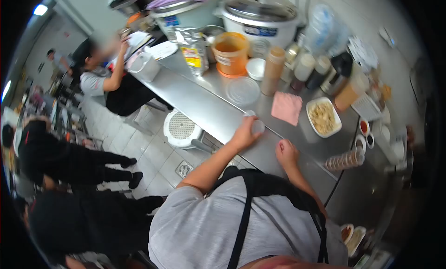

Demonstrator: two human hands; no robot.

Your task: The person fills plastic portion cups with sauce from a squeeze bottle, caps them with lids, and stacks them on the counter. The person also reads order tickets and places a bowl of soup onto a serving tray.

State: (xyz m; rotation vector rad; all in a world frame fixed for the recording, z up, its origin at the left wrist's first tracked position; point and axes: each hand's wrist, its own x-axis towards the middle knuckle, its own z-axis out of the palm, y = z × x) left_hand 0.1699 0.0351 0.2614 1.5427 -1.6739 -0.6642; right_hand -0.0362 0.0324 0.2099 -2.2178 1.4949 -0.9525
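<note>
My left hand (pixel 245 135) is over the steel counter, its fingers closed around a small clear plastic cup (pixel 258 127). Just beyond the fingertips is another small clear piece (pixel 249 113), too blurred to name. My right hand (pixel 287 154) rests at the counter's near side with fingers curled in; whatever it may hold is hidden. Ahead of the hands lie a pink cloth (pixel 286 108) and a round clear lid (pixel 243 91). A white dish of pale food pieces (pixel 324 117) sits to the right, and a stack of small cups (pixel 344 160) lies on its side near my right hand.
Squeeze bottles (pixel 273 70), an orange tub (pixel 230 54) and a large rice cooker (pixel 259 25) line the back. Small sauce bowls (pixel 364 126) stand at right. A white stool (pixel 182 129) is left of the counter; a seated person (pixel 107 78) and other people are further left.
</note>
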